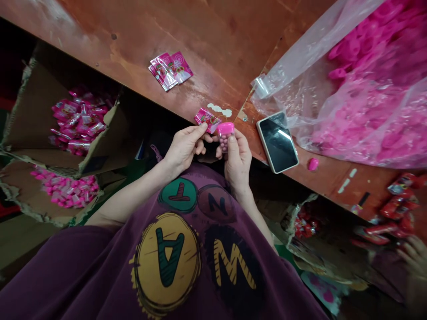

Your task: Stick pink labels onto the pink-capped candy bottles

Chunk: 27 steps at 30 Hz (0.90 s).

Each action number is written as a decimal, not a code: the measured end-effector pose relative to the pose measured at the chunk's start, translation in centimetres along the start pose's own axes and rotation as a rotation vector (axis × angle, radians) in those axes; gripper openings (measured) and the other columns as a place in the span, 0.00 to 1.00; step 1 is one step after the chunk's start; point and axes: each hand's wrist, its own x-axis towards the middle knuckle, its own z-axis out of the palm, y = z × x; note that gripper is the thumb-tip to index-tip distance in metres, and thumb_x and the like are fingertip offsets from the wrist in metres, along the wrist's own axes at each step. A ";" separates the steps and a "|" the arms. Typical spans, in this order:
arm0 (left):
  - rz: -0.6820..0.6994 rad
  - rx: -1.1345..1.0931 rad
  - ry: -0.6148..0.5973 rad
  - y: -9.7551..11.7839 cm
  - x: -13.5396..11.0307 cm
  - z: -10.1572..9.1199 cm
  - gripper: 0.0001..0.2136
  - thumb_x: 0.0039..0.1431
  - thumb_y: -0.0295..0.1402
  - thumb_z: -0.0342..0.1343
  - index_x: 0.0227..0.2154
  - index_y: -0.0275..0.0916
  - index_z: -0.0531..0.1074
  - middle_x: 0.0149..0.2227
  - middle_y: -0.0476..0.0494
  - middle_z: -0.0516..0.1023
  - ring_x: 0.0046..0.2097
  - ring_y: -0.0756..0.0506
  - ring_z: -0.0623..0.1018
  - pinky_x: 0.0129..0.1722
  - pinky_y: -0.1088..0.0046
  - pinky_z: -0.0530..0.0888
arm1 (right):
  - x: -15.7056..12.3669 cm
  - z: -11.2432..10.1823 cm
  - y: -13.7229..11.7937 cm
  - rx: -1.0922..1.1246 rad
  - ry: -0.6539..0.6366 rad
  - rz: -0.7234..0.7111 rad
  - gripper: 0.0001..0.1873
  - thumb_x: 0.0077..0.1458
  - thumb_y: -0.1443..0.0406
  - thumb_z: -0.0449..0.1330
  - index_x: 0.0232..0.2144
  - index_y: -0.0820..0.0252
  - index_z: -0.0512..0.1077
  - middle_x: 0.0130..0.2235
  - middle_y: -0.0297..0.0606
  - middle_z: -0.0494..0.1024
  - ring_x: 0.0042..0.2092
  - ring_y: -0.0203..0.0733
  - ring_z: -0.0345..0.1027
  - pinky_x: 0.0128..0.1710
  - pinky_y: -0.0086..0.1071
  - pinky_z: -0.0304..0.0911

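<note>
Between thumb and fingers, my left hand (187, 144) pinches a shiny pink printed packet (206, 119) at the table's edge. Close beside it, my right hand (239, 160) grips a small clear candy container (224, 143) with a pink lid and pink round candies inside. The packet and the container nearly meet; whether they touch, I cannot tell. Farther up on the table lies a small stack of the same pink packets (171, 70).
A phone (278, 141) lies right of my hands, before a plastic bag of pink parts (370, 111). At left stand cardboard boxes holding wrapped pink packs (80, 122) and small pink containers (70, 189). Red packages (398, 206) and another person's hand (415, 255) are at right.
</note>
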 end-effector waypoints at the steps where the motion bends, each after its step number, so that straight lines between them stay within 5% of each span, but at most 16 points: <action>1: 0.009 0.005 0.006 -0.1 0.0 0.0 0.19 0.64 0.44 0.69 0.27 0.35 0.74 0.27 0.49 0.79 0.17 0.59 0.64 0.23 0.79 0.70 | 0.0 0.1 0.1 0.019 -0.003 0.015 0.23 0.67 0.43 0.59 0.54 0.48 0.71 0.38 0.32 0.80 0.26 0.32 0.66 0.25 0.29 0.66; 6: 0.172 0.060 0.019 -0.8 0.3 -0.2 0.18 0.65 0.42 0.69 0.25 0.35 0.75 0.27 0.50 0.79 0.18 0.59 0.65 0.22 0.80 0.69 | -0.3 0.4 -0.3 0.114 -0.023 0.093 0.23 0.64 0.43 0.63 0.50 0.51 0.73 0.35 0.33 0.79 0.30 0.34 0.70 0.24 0.27 0.65; 10: 0.256 0.128 0.067 -1.2 0.7 -0.4 0.17 0.64 0.40 0.69 0.24 0.36 0.75 0.25 0.51 0.78 0.17 0.58 0.65 0.20 0.81 0.67 | -0.4 0.5 -0.8 0.235 0.013 0.130 0.21 0.63 0.45 0.66 0.44 0.54 0.74 0.30 0.30 0.76 0.26 0.30 0.64 0.21 0.23 0.59; 27: 0.166 0.133 0.041 -0.7 0.9 -0.3 0.17 0.65 0.42 0.69 0.26 0.36 0.75 0.27 0.50 0.79 0.17 0.59 0.64 0.20 0.80 0.67 | -0.2 0.6 -0.6 0.222 0.009 0.188 0.23 0.61 0.44 0.67 0.45 0.53 0.73 0.32 0.30 0.77 0.24 0.28 0.60 0.18 0.23 0.54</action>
